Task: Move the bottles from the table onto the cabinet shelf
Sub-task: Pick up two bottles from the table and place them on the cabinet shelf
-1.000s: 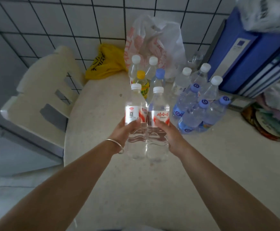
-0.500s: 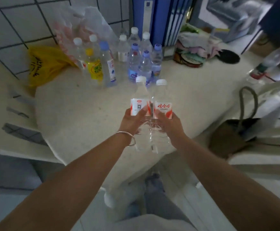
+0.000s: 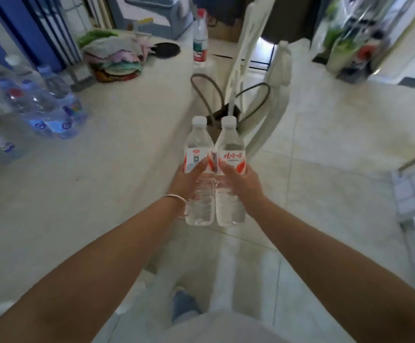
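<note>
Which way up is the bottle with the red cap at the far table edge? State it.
Upright. The red-capped bottle stands on its base on the table, cap at the top, label running straight down its side.
</note>
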